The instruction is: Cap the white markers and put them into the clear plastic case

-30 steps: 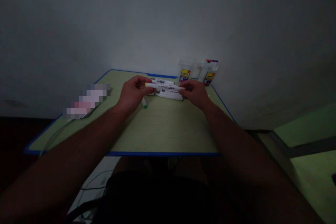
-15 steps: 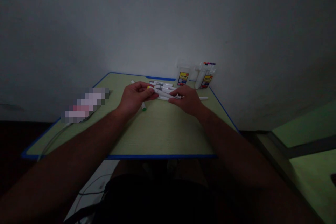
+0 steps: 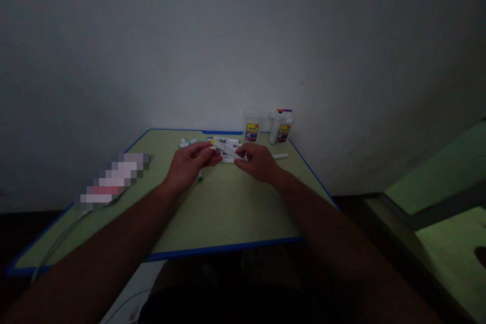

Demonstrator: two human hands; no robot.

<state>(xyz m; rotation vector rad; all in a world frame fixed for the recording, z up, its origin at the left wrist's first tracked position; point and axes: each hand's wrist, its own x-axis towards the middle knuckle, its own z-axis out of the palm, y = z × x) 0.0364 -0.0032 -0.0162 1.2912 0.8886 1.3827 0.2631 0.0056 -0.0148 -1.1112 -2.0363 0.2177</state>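
Note:
A white marker with a yellow end [image 3: 228,150] slants between my two hands above the table. The fingers of my left hand [image 3: 192,162] are closed on its yellow end. My right hand [image 3: 256,161] pinches the lower right end of the same marker. Several white markers [image 3: 228,140] lie behind and under my hands. A green-ended marker [image 3: 200,178] pokes out below my left hand, mostly hidden by it. Further markers [image 3: 189,143] lie beyond my left hand, and one more [image 3: 281,156] lies to the right of my right hand.
Near the wall stand a clear container with a yellow label [image 3: 251,131] and a clear case holding several markers [image 3: 281,126]. A blurred-out object with a cable [image 3: 114,179] lies on the left of the blue-edged table [image 3: 228,217].
The view has shifted, so the table appears lower. The yellow-ended marker is still between both hands, its yellow end now showing more. More markers have come into sight beyond my left hand.

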